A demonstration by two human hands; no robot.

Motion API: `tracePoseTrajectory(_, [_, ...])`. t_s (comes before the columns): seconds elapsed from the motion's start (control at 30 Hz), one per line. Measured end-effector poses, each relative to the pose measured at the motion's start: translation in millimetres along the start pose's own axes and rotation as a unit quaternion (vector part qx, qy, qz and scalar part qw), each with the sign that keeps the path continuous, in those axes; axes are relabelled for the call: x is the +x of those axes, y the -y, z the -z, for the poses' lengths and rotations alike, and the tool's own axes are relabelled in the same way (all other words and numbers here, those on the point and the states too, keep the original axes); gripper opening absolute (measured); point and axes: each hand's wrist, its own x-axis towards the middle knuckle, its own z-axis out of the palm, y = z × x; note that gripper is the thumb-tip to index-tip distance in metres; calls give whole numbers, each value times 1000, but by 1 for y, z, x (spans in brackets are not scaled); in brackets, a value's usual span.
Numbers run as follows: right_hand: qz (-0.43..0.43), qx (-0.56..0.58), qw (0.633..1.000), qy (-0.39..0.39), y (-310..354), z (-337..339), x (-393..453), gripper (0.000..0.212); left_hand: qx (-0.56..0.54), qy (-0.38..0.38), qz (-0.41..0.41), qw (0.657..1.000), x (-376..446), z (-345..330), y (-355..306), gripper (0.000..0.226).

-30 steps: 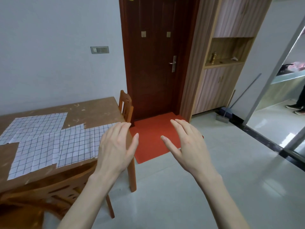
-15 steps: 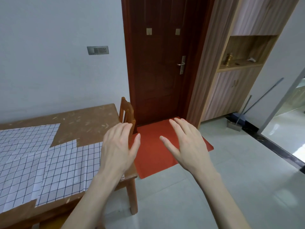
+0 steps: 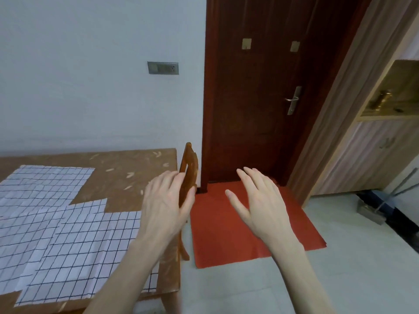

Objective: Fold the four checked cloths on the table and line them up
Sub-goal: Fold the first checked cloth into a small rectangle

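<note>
A person's left hand (image 3: 166, 207) and right hand (image 3: 258, 205) hover palm-down at the right end of a wooden surface (image 3: 127, 173), fingers (image 3: 248, 177) spread and released, grasping nothing. The left hand hangs over the surface's right edge; the right hand is out over the floor, above a red mat (image 3: 226, 241).

The checked cloths (image 3: 68, 241) lie flat and unfolded on the surface, to the left of both hands. The nearest sheet reaches almost to the front edge and passes under the left forearm; others overlap it toward the far left, and 1 lies further back (image 3: 45, 184). How many there are cannot be counted for sure, since they overlap and run off the frame.

By the look of it, folding has not yet begun and this is the approach. The next move would seem to call for both hands to shift left and pinch 2 corners of the nearest cloth, lifting it clear of those it overlaps.

Just beyond the left hand, a wooden chair (image 3: 189, 168) stands pushed against the surface's right end, and could crowd an arm working there. Further back are a dark red door (image 3: 260, 98), a wall socket (image 3: 163, 68), a cabinet (image 3: 374, 155) and a dustpan (image 3: 371, 211) on the floor.
</note>
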Motion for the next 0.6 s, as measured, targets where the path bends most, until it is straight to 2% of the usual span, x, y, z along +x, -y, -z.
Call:
tracePoseTrajectory(0.3, [121, 72, 990, 21, -67, -65, 123, 67, 61, -17, 90, 994, 76, -64, -8, 48])
tracePoseTrajectory(0.43, [169, 112, 979, 19, -70, -91, 160, 66, 93, -17, 128, 987, 88, -72, -1, 47])
tracePoseTrajectory(0.6, [216, 160, 961, 60, -54, -131, 200, 67, 127, -24, 185, 974, 97, -85, 17, 48])
